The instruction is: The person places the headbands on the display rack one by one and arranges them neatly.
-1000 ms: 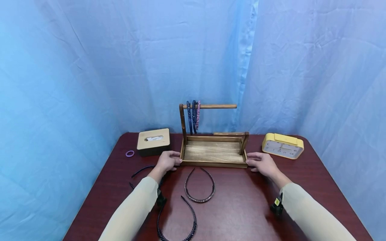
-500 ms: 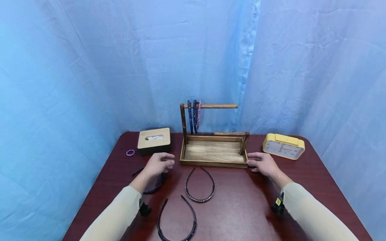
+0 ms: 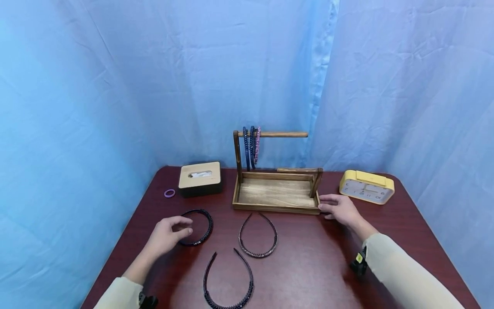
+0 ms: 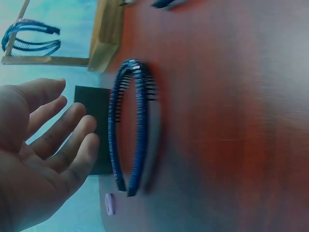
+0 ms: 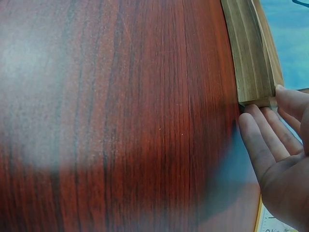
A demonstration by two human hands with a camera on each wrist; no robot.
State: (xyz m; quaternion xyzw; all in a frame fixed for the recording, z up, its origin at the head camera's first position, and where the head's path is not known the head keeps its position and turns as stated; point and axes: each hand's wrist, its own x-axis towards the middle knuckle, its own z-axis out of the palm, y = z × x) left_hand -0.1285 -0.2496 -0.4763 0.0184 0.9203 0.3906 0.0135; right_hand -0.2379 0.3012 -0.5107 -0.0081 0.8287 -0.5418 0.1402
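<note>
My left hand (image 3: 166, 234) hovers with relaxed, parted fingers at the left side of a dark beaded headband (image 3: 210, 224) lying on the table. In the left wrist view nothing lies between that hand's fingers (image 4: 79, 157), and the headband (image 4: 140, 125) is beside them. My right hand (image 3: 339, 209) touches the right end of a wooden headband stand (image 3: 275, 209) with its fingertips, its fingers fairly straight. Two dark blue headbands (image 3: 252, 146) and a pink one (image 3: 257, 148) hang from the stand's upper rod. A speckled headband (image 3: 259, 255) and a black headband (image 3: 251, 283) lie in front.
Behind my left hand stands a tissue box (image 3: 200, 176) with a light wooden lid, and a purple ring (image 3: 169, 193) lies to its left. A yellow clock (image 3: 366, 186) is at the back right. Blue curtains (image 3: 193, 86) enclose the table.
My left hand has left the stand's left end and moved left and nearer to me, to the dark headband. The right hand stays at the stand's right end.
</note>
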